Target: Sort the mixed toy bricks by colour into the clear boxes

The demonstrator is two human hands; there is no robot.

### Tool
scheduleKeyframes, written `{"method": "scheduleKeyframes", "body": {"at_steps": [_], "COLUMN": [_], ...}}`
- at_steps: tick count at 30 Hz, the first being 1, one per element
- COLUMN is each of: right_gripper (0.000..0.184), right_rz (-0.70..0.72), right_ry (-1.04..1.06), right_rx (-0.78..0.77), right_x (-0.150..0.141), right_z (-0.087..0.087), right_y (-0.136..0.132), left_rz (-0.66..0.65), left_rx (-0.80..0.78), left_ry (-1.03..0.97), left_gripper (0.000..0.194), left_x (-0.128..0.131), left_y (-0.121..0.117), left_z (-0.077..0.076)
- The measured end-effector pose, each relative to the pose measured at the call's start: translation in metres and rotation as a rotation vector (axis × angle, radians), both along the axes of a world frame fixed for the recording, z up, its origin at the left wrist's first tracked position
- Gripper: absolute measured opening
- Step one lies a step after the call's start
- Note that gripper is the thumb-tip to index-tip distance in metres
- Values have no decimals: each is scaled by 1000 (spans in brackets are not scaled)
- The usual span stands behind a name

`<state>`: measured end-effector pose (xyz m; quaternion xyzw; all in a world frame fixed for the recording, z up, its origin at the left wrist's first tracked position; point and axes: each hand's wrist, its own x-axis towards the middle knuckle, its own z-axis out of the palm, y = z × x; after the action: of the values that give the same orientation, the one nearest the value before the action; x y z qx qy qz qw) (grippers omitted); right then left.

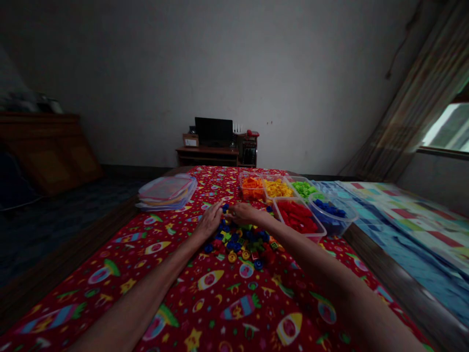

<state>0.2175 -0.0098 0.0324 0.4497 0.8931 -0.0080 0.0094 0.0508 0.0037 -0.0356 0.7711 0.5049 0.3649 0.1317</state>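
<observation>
1. The left hand lies low at the left edge of a pile of mixed toy building blocks, with its fingers stretched forward. I cannot tell whether these fingers hold a block.
2. The right hand is bent over the far side of the same pile, just beside the left hand. Its fingertips are too small and partly hidden, so I cannot tell if they are together, apart or closed on a piece.
3. The pile is on a red printed tablecloth, between and in front of the two forearms. It has many blue, green, yellow and red pieces; two yellow wheels and a blue wheel lie at its near edge.
4. To the right of the pile, sorted pieces are in clear containers: orange blocks, yellow blocks and green blocks in the far row, red blocks in a nearer box, and blue blocks in a round tub.
5. To the left of the pile, well apart from it, there is a stack of plastic lids.
6. Behind the table, a black monitor stands on a desk against the wall.
</observation>
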Motion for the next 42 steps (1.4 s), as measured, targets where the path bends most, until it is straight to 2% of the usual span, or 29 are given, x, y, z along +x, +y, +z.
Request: {"method": "scheduleKeyframes", "body": {"at_steps": [2,3,6,9,12,15,20,24,27,29,33,39,42], "right_gripper": [41,40,41,39,40,41,30,40,38,35,39,43,44], "right_rz": [53,29,-171,-294,-285,-236,-156,-257,-298,-251,-114,-185,-198], "right_ry": [75,104,56,-71,-109,-49,227,479,482,421,278,331,384], "right_rx": [65,101,135,50,-1,-42,-126,-151,-127,-127,-126,-47,-21], "right_x": [4,10,34,54,56,45,37,49,56,56,48,51,54], "right_z": [6,10,18,12,1,2,16,11,5,4,5,4,3], "right_y": [-9,-12,-11,-5,-7,-21,-41,-40,-40,-42,-48,-47,-44], "left_rz": [-42,-61,-113,-154,-187,-223,-277,-296,-341,-342,-375,-375,-379], "left_rx": [-41,-62,-80,-77,-64,-42,-97,-138,-161,-123,-2,114,171], "left_ry": [14,19,26,43,48,18,27,66,74,67,99,243,253], "left_gripper": [55,57,61,61,55,51,47,44,40,37,33,36,27], "left_x": [-1,-1,-3,-2,3,6,-1,-9,-8,-3,12,20,20], "left_y": [5,6,7,0,-7,-10,-10,-11,-14,-16,-21,-20,-18], "left_z": [-5,-7,-8,-2,6,13,23,33,40,43,37,9,5]}}
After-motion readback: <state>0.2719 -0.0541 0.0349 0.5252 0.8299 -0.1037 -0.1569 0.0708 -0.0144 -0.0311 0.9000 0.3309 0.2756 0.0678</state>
